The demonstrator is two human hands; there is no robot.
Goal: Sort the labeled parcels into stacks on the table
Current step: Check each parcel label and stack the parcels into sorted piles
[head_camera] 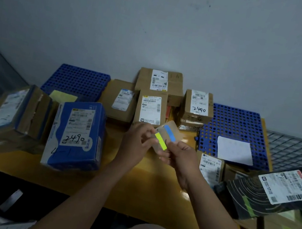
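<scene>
On the yellow counter (134,187), a brown cardboard parcel with blue tape (21,110) lies far left, beside a blue box parcel marked 2490 (77,134). In the middle, the left hand (135,143) and the right hand (180,159) hold together a clear sheet with a yellow-green and a blue sticker strip (165,137), fingers pinched on it. Behind stand brown labelled parcels (151,106); a black parcel (265,191) lies right
</scene>
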